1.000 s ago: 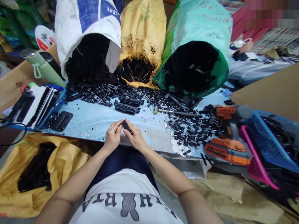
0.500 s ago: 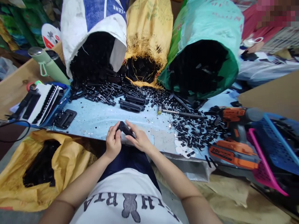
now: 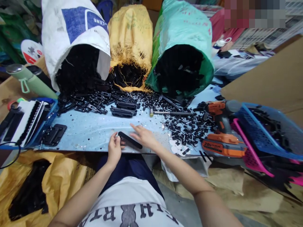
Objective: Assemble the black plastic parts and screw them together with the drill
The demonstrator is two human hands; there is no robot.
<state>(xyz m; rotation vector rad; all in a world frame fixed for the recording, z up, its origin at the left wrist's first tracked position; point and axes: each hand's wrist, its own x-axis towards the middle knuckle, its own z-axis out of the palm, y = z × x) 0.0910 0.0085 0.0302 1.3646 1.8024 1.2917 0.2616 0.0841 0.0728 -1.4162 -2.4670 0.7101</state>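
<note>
A long black plastic part with rounded ends (image 3: pixel 131 141) slants across the front edge of the blue tabletop. My left hand (image 3: pixel 115 147) grips its left end, with the thumb and fingers closed around it. My right hand (image 3: pixel 145 136) hovers by its right end, fingers stretched out and slightly blurred, holding nothing. Beyond the hands are stacked black plastic parts (image 3: pixel 123 111) and a hammer with a yellowish head (image 3: pixel 151 112). Loose black pieces with metal pins (image 3: pixel 189 129) are heaped to the right.
Three sacks, white (image 3: pixel 78 28), yellow (image 3: pixel 131 34) and green (image 3: pixel 183 28), open toward me with black parts inside. An orange cordless drill (image 3: pixel 219 126) stands right, beside a blue basket (image 3: pixel 260 126). A green bottle (image 3: pixel 30 82) and another basket (image 3: pixel 48 121) are left.
My right hand has let go of the black part and opened. The part is now turned with its long face showing, still in my left hand. The view has swung to the right.
</note>
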